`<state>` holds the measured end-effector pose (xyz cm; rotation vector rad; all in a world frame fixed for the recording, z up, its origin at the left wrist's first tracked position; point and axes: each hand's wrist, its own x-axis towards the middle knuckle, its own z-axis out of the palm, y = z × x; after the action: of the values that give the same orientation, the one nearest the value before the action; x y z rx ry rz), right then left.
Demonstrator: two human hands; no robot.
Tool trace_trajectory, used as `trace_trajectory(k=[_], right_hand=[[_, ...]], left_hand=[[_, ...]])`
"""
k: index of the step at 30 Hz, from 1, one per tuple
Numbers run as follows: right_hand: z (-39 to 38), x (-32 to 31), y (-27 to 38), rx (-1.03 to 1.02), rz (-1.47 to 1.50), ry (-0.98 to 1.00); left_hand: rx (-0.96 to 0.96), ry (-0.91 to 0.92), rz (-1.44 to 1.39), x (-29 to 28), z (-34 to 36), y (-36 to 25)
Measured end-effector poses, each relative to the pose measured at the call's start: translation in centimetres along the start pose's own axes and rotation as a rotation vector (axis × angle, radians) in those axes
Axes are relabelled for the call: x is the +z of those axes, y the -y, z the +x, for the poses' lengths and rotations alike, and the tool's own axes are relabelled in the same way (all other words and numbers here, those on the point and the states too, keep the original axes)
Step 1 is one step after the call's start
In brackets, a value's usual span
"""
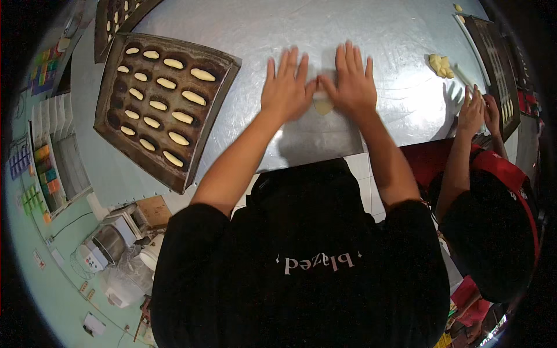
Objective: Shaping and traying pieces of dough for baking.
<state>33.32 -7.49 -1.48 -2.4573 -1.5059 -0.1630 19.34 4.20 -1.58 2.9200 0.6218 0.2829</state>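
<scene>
Left hand (288,93) and right hand (354,90) out flat, fingers spread, thumbs almost meeting at the pale dough piece (323,106), inward of the table's (232,28) near edge; lopsided pressure could skew it; sticking, then dragging, might tear it.

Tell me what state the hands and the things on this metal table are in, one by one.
Left hand: open, palm down, fingers spread.
Right hand: open, palm down, fingers spread.
Dough piece: between the hands, partly hidden.
Near left tray: bearing rows of dough.
Shaped pieces: pale, elongated, set apart.
Dough lump: irregular, unshaped.
Co-worker's hand: at the right, grip unclear.
</scene>
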Motion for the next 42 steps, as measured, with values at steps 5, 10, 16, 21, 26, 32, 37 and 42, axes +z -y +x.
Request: trace_trajectory(k=[5,10,16,21,26,32,37,42], right_hand=[[5.8,1.3,-0.6,0.115,0.147,-0.277],[-4.0,-0.6,2.1,0.020,-0.073,-0.051],[-9.4,-1.8,-1.0,0.039,0.236,0.091],[-2.5,-1.2,-3.4,0.042,0.182,-0.184],[-0.3,-0.3,0.6,-0.048,0.444,-0.055],[-2.8,-1.3,0.3,-0.066,0.593,0.069],[-4.6,-2.5,1.2,-0.127,0.456,-0.084],[-2.1,0.6,2.0,-0.014,0.174,-0.072]], left_hand=[[-0.039,-0.218,-0.022,0.2,4.0,2.2],[0.025,-0.061,-0.105,-0.6,-3.1,-1.0],[0.036,-0.089,-0.414,-2.8,-9.8,-2.4],[-0.069,-0.235,-0.512,-1.5,-5.2,-2.2],[-0.104,-0.232,-0.538,0.5,0.9,-1.9],[-0.050,-0.183,-0.647,-0.1,-1.3,-2.5],[0.012,-0.053,-0.516,-1.7,-3.7,-2.8],[0.140,-0.009,-0.342,-0.4,-2.2,-3.7]])
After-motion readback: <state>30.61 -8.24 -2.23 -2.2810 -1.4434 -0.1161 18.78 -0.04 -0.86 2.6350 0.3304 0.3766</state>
